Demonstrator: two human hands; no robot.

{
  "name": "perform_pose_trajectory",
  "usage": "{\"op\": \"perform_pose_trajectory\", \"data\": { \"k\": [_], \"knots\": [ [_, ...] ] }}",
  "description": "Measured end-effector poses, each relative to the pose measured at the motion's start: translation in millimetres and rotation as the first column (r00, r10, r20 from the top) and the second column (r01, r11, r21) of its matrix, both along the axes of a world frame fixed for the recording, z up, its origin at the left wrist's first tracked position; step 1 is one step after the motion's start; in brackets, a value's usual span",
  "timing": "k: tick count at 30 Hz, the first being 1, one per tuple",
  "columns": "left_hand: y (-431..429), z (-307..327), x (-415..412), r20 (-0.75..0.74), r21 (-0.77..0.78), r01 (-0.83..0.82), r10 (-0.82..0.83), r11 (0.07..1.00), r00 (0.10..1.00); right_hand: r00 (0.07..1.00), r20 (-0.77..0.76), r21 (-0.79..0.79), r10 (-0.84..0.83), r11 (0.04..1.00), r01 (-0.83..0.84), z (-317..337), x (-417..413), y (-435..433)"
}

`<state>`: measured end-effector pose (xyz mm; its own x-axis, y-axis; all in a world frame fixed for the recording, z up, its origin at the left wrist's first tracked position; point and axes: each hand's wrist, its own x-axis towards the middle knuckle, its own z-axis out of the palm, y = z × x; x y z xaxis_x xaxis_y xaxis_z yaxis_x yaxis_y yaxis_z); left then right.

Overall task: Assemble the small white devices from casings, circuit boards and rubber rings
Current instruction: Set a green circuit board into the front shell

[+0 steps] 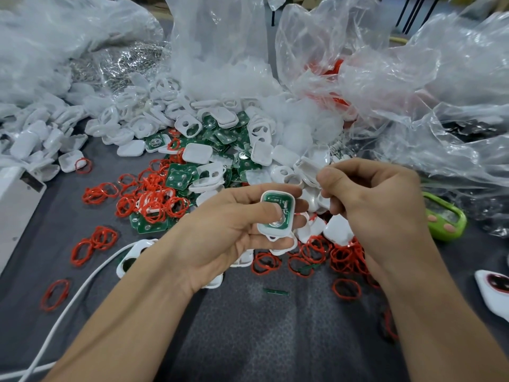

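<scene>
My left hand (220,230) grips a white casing half (276,216) with a green circuit board (278,204) seated inside; the thumb presses on the board's lower part. Just to its right, my right hand (377,205) hovers with thumb and fingers curled together, and I cannot tell whether it pinches anything. Behind both hands lies a pile of white casings (198,153), loose green circuit boards (179,179) and red rubber rings (154,199). More red rings (344,257) lie under my right wrist.
Crumpled clear plastic bags (413,92) with more parts fill the back and right. A white cable (82,288) runs across the dark mat (261,340) at the left. A green device (446,219) lies at the right, a white box (16,205) at the left edge.
</scene>
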<state>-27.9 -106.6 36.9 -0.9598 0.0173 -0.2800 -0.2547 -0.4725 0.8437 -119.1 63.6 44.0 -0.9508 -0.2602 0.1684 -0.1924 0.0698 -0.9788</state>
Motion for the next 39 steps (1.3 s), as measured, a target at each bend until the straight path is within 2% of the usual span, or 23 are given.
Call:
{"op": "perform_pose_trajectory", "data": {
  "k": [8,11,15,18,25,34,39],
  "knots": [
    [-2.1,1.1,1.1,0.013,0.038,-0.003,0.003,0.999,1.000,0.998,0.015,-0.011,-0.054,0.998,0.054,0.9,-4.8,6.5],
    [-1.4,-0.1,0.2,0.014,0.031,-0.016,0.015,0.999,1.000,0.997,0.033,0.035,0.068,0.997,-0.069,-1.2,1.6,-0.4],
    [0.0,-1.1,-0.7,0.004,-0.005,-0.024,0.024,1.000,1.000,0.957,0.143,0.079,0.251,0.961,-0.264,-5.3,10.2,-9.1],
    [0.7,-1.6,-0.9,0.000,-0.035,-0.031,0.031,0.999,1.000,0.938,0.132,0.078,0.321,0.940,-0.332,-4.8,15.3,-12.0],
    [1.9,-2.0,-0.2,-0.002,-0.065,-0.034,0.034,0.997,0.999,0.944,0.111,0.068,0.309,0.946,-0.318,-4.5,19.3,-16.1],
    [-2.2,-5.4,2.4,-0.064,-0.114,0.048,-0.056,0.992,0.996,0.956,0.183,0.034,0.230,0.970,-0.240,-10.6,20.2,-19.7],
    [-2.8,-7.0,1.0,-0.067,-0.128,0.035,-0.043,0.991,0.997,0.958,0.154,0.028,0.241,0.968,-0.248,-11.1,21.0,-22.4]
  ]
}}
